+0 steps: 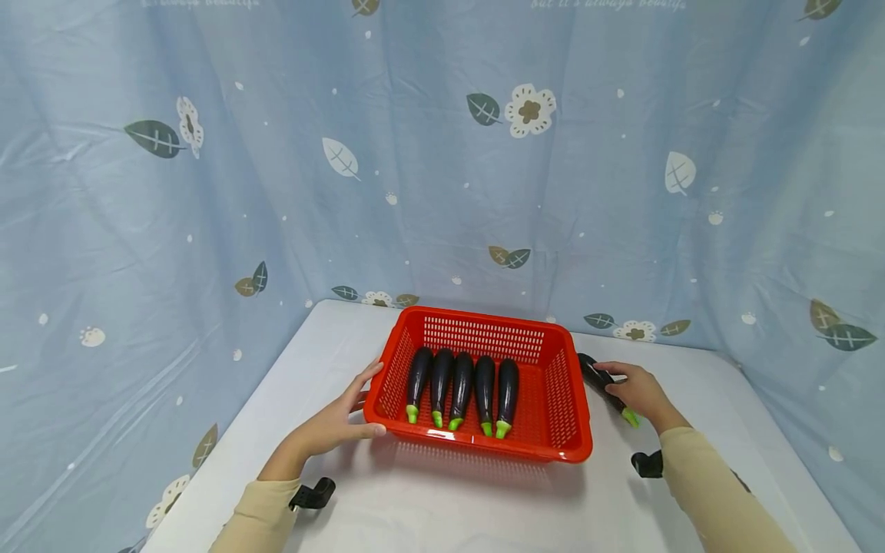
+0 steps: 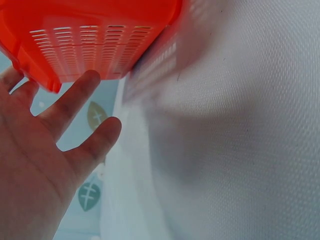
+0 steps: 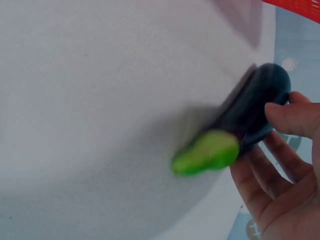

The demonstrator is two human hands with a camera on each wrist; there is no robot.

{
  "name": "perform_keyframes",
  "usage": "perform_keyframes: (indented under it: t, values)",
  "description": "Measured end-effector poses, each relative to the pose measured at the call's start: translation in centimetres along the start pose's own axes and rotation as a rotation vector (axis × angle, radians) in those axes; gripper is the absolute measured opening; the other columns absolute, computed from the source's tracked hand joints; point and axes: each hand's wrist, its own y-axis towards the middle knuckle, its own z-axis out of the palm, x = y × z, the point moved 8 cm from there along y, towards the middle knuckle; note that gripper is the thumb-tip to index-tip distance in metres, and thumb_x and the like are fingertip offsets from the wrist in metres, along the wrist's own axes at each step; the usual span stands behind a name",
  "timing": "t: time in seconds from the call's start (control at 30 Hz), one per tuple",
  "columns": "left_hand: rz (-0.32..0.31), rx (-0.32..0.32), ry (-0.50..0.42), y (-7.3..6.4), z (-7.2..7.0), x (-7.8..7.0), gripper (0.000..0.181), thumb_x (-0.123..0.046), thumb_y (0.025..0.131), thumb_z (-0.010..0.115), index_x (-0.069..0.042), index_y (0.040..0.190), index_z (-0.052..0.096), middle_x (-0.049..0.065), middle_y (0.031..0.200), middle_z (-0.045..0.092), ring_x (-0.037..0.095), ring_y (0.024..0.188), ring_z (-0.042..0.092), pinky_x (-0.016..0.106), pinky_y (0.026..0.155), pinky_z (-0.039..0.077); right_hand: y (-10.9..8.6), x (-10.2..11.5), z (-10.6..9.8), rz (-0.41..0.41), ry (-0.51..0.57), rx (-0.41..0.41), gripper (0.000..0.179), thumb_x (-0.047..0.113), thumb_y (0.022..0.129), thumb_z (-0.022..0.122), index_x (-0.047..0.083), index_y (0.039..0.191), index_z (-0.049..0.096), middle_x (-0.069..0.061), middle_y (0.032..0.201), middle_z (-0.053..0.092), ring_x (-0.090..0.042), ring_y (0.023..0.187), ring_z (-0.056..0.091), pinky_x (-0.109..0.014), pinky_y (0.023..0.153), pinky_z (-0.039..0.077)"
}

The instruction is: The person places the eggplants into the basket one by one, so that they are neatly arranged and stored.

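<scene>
A red plastic basket (image 1: 477, 449) with slotted walls holds several dark purple eggplants (image 1: 462, 384) in a row, their green stem ends toward the near side. My left hand (image 1: 339, 418) is at the basket's left end, fingers spread, with fingertips right at the rim; in the left wrist view its thumb (image 2: 95, 145) stands off the slotted wall. Just right of the basket, my right hand (image 1: 639, 392) holds another eggplant (image 1: 596, 376) between thumb and fingers. In the right wrist view that eggplant (image 3: 250, 105) points its green stem end away from the palm.
A white cloth-covered table (image 1: 442, 514) lies under everything. Behind it and along both sides hangs a blue curtain (image 1: 429, 192) with leaf and flower prints. A black wrist mount (image 1: 313, 494) sits at the left sleeve, another (image 1: 648, 464) at the right.
</scene>
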Motion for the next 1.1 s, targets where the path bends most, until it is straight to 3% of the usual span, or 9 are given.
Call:
perform_keyframes:
  t: [0.4, 0.67, 0.9, 1.1]
  values:
    - [-0.013, -0.001, 0.002, 0.0, 0.2, 0.2, 0.103, -0.035, 0.088, 0.079, -0.034, 0.164, 0.01, -0.002, 0.171, 0.003, 0.044, 0.142, 0.039, 0.069, 0.107, 0.038, -0.8, 0.1, 0.0, -0.031, -0.054, -0.005, 0.049, 0.005, 0.095, 0.065, 0.002, 0.142, 0.053, -0.037, 0.135, 0.052, -0.046, 0.104, 0.066, -0.051, 0.083, 0.06]
    - [-0.018, -0.009, 0.005, -0.1, 0.1, 0.1, 0.103, -0.036, 0.087, 0.079, -0.034, 0.164, 0.01, -0.002, 0.171, 0.003, 0.044, 0.142, 0.039, 0.069, 0.105, 0.04, -1.7, -1.2, -0.5, 0.003, -0.067, 0.027, 0.051, 0.008, 0.096, 0.062, 0.004, 0.147, 0.051, -0.038, 0.147, 0.041, -0.052, 0.121, 0.051, -0.065, 0.097, 0.048]
    - [0.007, -0.008, -0.012, -0.1, 0.0, 0.1, 0.103, -0.033, 0.087, 0.08, -0.033, 0.164, 0.01, -0.002, 0.171, 0.003, 0.044, 0.142, 0.039, 0.067, 0.107, 0.039, -2.3, -2.4, -0.9, 0.047, 0.007, 0.028, 0.055, 0.011, 0.097, 0.063, 0.003, 0.149, 0.046, -0.042, 0.144, 0.039, -0.04, 0.099, 0.067, -0.052, 0.086, 0.059]
    - [0.011, -0.007, -0.017, 0.0, 0.1, 0.0, 0.103, -0.033, 0.087, 0.08, -0.032, 0.164, 0.011, -0.002, 0.171, 0.003, 0.044, 0.142, 0.039, 0.068, 0.107, 0.039, -2.3, -2.3, -0.9, 0.039, 0.024, 0.027, 0.055, 0.014, 0.097, 0.066, 0.004, 0.148, 0.048, -0.042, 0.143, 0.04, -0.036, 0.094, 0.067, -0.047, 0.082, 0.061]
